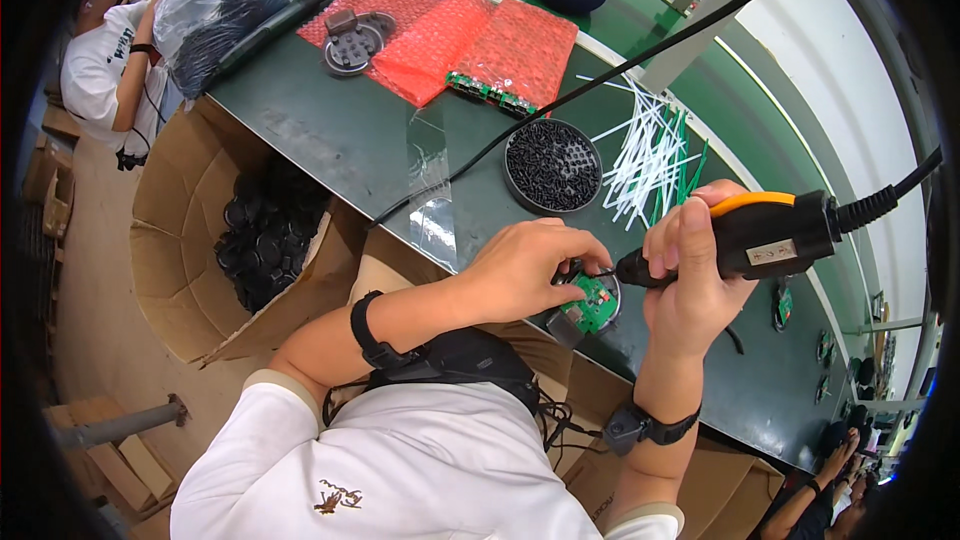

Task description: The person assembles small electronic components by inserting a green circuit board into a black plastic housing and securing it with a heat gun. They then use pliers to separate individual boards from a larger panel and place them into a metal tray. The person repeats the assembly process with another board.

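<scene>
- Your right hand [690,260] is wrapped around a black and orange driver [775,240], its thick cord running off to the right.
- The driver lies nearly level, its narrow end pointing left, at the upper edge of a green board [595,307]; whether the tip touches is too small to tell.
- Your left hand [530,265] has its fingers curled and grips the board's unit, thumb by the board's left side, index finger near the driver's tip.
- The board sits in a round casing at the near edge of the table [290,105], in front of your body.
- Beyond your hands stands a round dish [509,180] of small black parts; to its right lie white ties [640,160] and green ties [692,165].
- Farther off, red bubble wrap [520,40] has more boards [490,93] along its near edge.
- At your left, a carton [165,250] holds round black pieces [265,245].
</scene>
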{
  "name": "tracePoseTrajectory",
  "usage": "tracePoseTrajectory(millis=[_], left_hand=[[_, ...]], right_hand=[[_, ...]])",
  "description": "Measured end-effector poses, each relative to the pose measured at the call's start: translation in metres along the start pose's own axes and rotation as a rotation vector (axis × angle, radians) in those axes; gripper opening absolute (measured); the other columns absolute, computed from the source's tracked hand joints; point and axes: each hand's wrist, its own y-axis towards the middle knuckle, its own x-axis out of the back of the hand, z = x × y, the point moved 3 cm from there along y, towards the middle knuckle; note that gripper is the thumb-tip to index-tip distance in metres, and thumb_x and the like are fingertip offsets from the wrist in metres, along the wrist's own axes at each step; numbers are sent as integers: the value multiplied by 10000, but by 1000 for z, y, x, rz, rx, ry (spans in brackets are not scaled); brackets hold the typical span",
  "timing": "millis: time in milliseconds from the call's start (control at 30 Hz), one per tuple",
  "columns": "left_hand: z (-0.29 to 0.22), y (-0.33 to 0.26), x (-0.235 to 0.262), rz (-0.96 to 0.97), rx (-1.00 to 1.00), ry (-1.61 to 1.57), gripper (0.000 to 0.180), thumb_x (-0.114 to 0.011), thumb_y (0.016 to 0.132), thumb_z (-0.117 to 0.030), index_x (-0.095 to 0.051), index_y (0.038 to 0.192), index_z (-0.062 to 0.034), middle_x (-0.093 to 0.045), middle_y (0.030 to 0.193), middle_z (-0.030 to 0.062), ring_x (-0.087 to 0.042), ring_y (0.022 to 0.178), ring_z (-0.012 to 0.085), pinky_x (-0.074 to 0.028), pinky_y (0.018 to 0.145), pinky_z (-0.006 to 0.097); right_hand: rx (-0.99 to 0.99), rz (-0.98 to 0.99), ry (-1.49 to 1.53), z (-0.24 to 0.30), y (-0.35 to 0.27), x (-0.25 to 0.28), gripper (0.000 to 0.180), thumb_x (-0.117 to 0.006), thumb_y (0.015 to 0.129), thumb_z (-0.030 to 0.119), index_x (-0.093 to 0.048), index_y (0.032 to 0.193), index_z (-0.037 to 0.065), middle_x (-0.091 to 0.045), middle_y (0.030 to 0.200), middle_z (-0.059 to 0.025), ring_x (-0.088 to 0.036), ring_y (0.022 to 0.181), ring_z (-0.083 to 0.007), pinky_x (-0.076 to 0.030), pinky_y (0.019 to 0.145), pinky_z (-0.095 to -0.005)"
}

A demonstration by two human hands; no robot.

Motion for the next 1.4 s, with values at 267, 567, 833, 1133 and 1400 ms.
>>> tracePoseTrajectory(millis=[267, 567, 833, 1133, 1400], left_hand=[[4, 0, -1, 11, 7, 4, 366, -833, 766, -63, -732, 1116, -86, -750, 997, 34, -672, 864, 206, -553, 742, 341], [2, -1, -1, -14, -12, 7, 385, -832, 759, -64, -715, 1125, -81, -709, 1004, 70, -677, 826, 224, -560, 724, 351], [4, -4, -1, -30, -31, 39, 396, -844, 745, -68, -706, 1116, -84, -676, 945, 75, -674, 829, 230, -554, 723, 361], [3, -5, -2, -14, -11, 62, 362, -834, 771, -139, -697, 1102, -88, -700, 962, 80, -673, 870, 278, -539, 786, 405], [-7, -5, 1, -18, -16, -54, 424, -860, 728, -1, -728, 1126, -63, -709, 990, 57, -651, 809, 158, -524, 693, 291]], right_hand=[[-8, -8, 1, -1, 0, 0, 200, -732, 932, -14, -591, 1073, 2, -607, 805, -57, -525, 507, -95, -374, 465, -237], [-10, 26, 9, -8, -2, 2, 201, -747, 924, -21, -582, 1033, 17, -592, 750, -37, -524, 505, -87, -382, 456, -231], [-23, 32, -1, -9, -13, 1, 236, -765, 905, -30, -566, 1020, 28, -591, 771, -34, -528, 520, -76, -423, 453, -226], [-72, 57, -35, -7, -1, 10, 250, -761, 919, 1, -598, 1107, 14, -643, 812, -35, -586, 590, -86, -463, 519, -242], [-334, 283, -945, 1, -48, 78, 261, -686, 994, 201, -678, 1153, -6, -712, 964, -179, -682, 787, -218, -539, 729, -360]])
